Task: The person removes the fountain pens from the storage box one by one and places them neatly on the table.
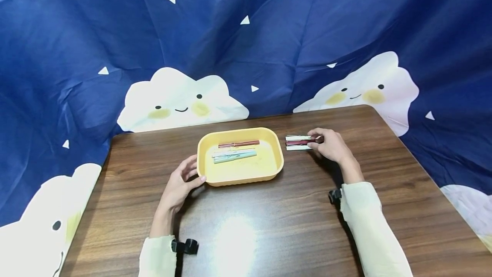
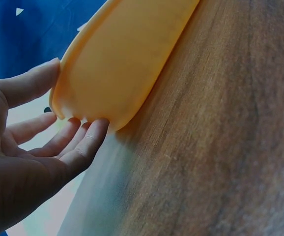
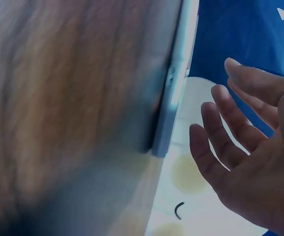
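Note:
My left hand holds the left end of a yellow tray, thumb at the rim by the near corner and fingers along the end wall. Inside lie a reddish-brown pen and pale patterned pens. To the right of the tray, a dark red pen lies between two pale pens on the table. Over their right ends hovers my right hand. In the right wrist view its fingers are spread, a gap from the pale pen, with nothing between them.
The brown wooden table has a bright light reflection near its front. A dark blue cloth with white clouds hangs behind and beside it. Black wrist cameras sit at both cuffs.

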### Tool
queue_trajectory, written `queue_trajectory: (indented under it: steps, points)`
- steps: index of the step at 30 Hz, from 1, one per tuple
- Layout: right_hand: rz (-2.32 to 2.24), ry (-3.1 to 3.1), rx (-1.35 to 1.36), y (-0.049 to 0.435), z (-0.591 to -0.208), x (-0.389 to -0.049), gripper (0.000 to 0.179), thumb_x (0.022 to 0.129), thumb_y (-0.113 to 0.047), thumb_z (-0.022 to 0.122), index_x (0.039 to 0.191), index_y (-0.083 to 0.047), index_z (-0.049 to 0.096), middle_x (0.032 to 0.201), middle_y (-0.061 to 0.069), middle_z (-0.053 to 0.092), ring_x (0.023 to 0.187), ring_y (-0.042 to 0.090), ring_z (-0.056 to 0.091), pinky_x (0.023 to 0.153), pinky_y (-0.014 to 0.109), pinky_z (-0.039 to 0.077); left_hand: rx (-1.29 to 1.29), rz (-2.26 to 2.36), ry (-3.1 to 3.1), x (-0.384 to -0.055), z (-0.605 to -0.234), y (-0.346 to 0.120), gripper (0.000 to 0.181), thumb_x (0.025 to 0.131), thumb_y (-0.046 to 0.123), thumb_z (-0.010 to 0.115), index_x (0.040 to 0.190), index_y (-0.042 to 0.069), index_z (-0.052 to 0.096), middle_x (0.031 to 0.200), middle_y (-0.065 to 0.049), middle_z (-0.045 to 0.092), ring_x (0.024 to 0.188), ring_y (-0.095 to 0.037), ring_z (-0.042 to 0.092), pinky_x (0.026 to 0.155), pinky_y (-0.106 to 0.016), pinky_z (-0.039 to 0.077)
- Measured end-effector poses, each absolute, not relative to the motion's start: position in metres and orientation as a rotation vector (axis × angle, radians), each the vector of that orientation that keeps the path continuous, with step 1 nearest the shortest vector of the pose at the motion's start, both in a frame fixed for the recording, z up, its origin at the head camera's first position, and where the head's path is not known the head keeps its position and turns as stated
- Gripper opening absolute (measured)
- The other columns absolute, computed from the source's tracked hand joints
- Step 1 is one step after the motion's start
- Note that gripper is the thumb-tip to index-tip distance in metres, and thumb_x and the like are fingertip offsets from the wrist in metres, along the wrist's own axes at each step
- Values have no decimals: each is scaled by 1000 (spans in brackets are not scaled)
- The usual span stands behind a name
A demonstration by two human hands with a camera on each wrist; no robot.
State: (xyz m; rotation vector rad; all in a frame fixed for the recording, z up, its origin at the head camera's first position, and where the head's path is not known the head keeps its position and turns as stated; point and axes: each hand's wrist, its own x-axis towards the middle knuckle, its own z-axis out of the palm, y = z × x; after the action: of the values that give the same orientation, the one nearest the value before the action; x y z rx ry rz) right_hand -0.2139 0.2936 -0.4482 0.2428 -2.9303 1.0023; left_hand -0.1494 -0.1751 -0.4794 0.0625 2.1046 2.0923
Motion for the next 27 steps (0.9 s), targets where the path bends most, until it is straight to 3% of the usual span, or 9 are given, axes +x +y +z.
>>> queue_trajectory:
  steps: [5,16,27]
  points:
    - [1098,-2878,246,284,-441,-214,38,93,-10,73,127,2,64,112,22,70,99,34,68,86,47,49,54,2088,2114,-149,-480,-176,73,86,-8,75,151,6,44,141,-23,52,127,-36,52,92,-22,50]
    - [1239,-2783,231,269,-426,-210,41,92,-10,74,129,0,63,113,22,70,100,30,64,88,40,45,58,2083,2117,-150,-480,-173,73,86,-8,75,151,6,44,140,-23,52,127,-36,52,93,-21,49]
    - [1364,-2746,287,245,-421,-214,45,88,-9,77,131,-2,63,118,20,69,106,34,66,92,45,49,51,2058,2132,-149,-478,-173,74,87,-6,75,152,5,42,141,-23,51,128,-35,52,93,-20,48]
